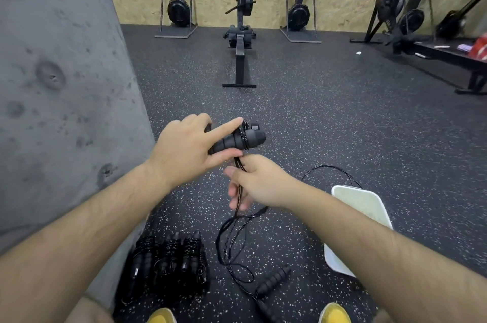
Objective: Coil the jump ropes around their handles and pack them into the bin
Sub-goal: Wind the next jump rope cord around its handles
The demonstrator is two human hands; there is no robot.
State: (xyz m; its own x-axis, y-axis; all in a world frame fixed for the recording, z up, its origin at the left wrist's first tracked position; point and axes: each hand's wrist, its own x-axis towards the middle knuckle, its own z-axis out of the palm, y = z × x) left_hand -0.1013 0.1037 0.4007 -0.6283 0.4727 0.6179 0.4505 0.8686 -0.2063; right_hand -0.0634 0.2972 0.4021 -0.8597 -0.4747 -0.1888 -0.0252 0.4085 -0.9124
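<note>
A: Centrally, the left hand (184, 148) grips a pair of black handles (234, 139), thumb beneath and index finger stretched along the top; a few turns of rope (243, 135) circle them near the far end.

B: And the right hand (257, 183)?

A: Just below the handles, closed around the doubled rope, which runs up to the coil and hangs down from the fist.

B: Where does the slack go?

A: It falls in loose loops (232, 246) to the speckled floor (329, 117). A thin strand (329, 168) also arcs behind the right forearm toward the bin (363, 204).

B: Describe the bin.

A: White, rectangular, on the floor at right, partly hidden by the forearm; its contents cannot be told.

B: Other ropes?

A: Coiled bundles (168, 256) lie together at lower left beside the grey wall (52, 72). Another handle (272, 282) lies on the floor between two yellow shoes (334, 313).

B: Background?

A: A rower (241, 30) stands at the wooden wall.
</note>
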